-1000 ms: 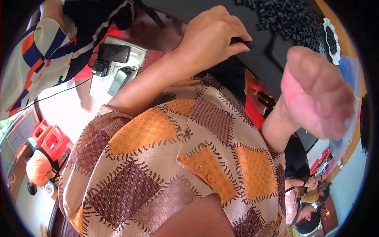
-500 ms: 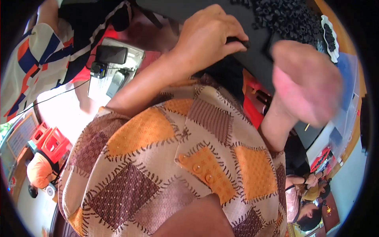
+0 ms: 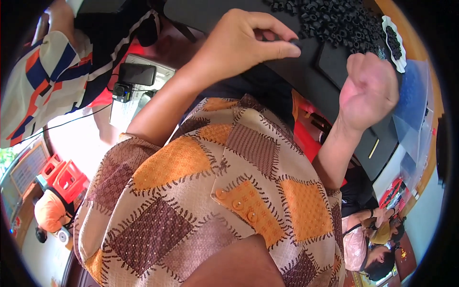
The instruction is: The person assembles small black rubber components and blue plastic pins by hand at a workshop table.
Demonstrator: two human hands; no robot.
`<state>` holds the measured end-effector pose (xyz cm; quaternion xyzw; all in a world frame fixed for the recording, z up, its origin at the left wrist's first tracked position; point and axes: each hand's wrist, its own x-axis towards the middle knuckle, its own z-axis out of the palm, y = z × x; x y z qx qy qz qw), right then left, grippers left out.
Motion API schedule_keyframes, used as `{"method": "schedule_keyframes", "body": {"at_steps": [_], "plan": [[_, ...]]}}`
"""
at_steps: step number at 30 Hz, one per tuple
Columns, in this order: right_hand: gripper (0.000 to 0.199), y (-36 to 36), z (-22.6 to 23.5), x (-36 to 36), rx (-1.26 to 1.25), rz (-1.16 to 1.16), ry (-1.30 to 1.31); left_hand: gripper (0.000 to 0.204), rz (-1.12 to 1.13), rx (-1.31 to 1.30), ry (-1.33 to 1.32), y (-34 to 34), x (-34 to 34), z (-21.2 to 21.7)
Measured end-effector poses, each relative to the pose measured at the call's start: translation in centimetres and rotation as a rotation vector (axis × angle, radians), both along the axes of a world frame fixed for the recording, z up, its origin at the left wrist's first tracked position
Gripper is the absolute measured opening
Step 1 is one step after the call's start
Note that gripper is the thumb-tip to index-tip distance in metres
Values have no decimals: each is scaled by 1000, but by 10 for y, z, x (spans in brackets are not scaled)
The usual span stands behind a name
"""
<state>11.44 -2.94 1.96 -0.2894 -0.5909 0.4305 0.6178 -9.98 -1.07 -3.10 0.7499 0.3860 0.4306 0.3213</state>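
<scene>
My left hand (image 3: 248, 45) reaches over the black table top, thumb and forefinger pinched on a small black rubber piece (image 3: 295, 42), mostly hidden by the fingertips. To its right my right hand (image 3: 370, 88) is raised with its fingers curled into the palm. What it holds, if anything, does not show. Beyond both hands lies a heap of small black ring-shaped pieces (image 3: 334, 21). A flat black block (image 3: 331, 64) sits on the table between the hands.
A white scalloped dish (image 3: 400, 62) of black pieces stands right of the heap, beside clear plastic sheeting (image 3: 415, 93). A thin yellowish stick (image 3: 374, 149) lies nearer me. At left, a phone (image 3: 137, 74) rests on a box near a person in a patterned garment (image 3: 52, 60).
My left hand has turned slightly, its thumb now straighter against the forefinger. The right hand, blurred before, has moved a little left, and its curled fingers now show.
</scene>
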Motion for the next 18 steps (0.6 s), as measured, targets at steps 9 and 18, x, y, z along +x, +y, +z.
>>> {"method": "schedule_keyframes", "body": {"at_steps": [9,18], "plan": [[36,-3,-21,-14,5,-13,-502,23,-379,-895,-587,1,-5,-1],[27,-15,-17,-4,116,-178,-591,21,-368,-832,-314,4,11,19]]}}
